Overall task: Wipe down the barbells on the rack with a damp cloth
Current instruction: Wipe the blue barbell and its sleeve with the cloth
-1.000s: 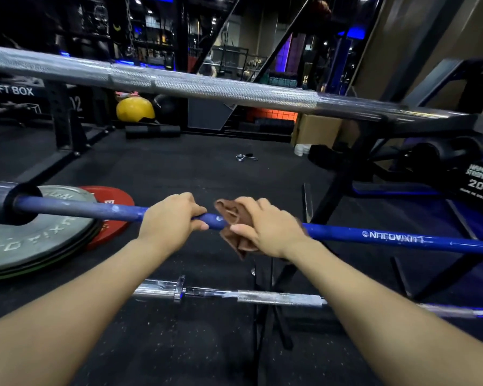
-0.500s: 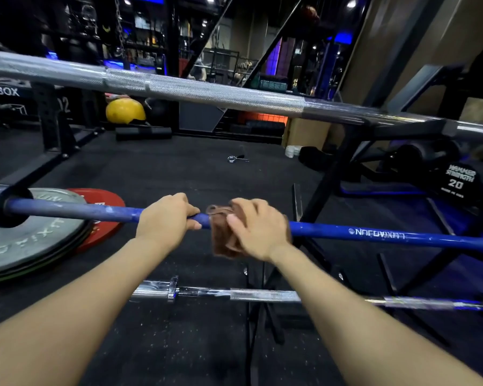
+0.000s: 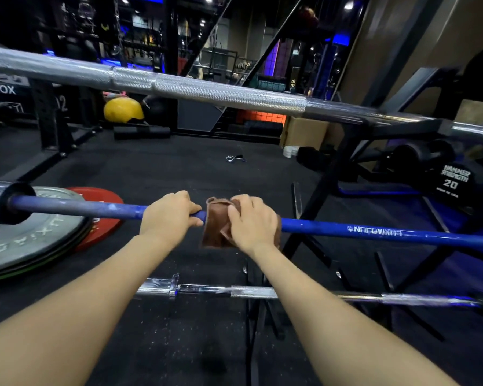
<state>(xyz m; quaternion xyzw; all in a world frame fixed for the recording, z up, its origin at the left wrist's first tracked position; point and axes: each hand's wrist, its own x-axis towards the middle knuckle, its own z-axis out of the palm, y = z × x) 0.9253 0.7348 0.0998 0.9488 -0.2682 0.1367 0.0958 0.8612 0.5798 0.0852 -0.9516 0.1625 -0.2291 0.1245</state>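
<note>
The right hand (image 3: 253,222), clamped around the brown cloth (image 3: 216,228) on the blue barbell (image 3: 374,232), has slid it leftward against the gripping left hand (image 3: 170,215), so that stretch looks wiped.

Gym: barbells (image 3: 207,91) on rack, weight plates (image 3: 25,240), dumbbell (image 3: 452,176).

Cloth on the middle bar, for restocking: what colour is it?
Brown cloth; head view shows it.

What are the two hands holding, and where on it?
The left hand grips the blue bar on its bare shaft, near the middle. The right hand holds a brown cloth wrapped around the bar beside it.
</note>
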